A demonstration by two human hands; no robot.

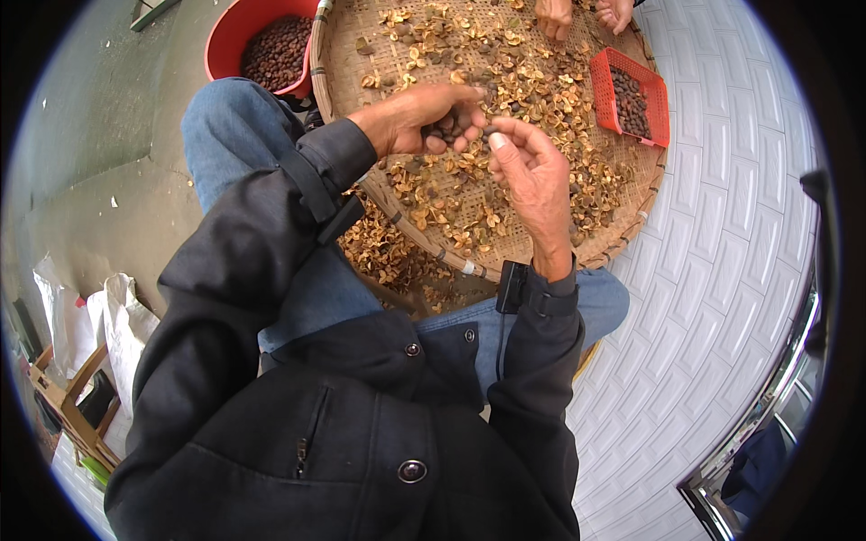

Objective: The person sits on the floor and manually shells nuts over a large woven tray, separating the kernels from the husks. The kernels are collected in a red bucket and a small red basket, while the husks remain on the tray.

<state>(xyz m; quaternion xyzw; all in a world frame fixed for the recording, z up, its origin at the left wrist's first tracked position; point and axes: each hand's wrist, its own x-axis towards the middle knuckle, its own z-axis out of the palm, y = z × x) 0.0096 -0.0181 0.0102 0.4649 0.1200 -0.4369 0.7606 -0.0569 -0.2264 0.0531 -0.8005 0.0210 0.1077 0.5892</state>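
My left hand is cupped around several dark brown nuts or seeds, above a large round woven bamboo tray. Close beside its fingertips, my right hand pinches one dark seed between thumb and forefinger. Beneath both hands, dry yellow-brown split husks lie scattered over the weave, with darker pieces among them. The exact kind of seed cannot be told.
A red perforated plastic basket with dark seeds stands on the tray's right side. Another person's hands are at the far edge. A red tub of seeds stands at upper left. Loose husks lie below the tray; a white tiled surface is right.
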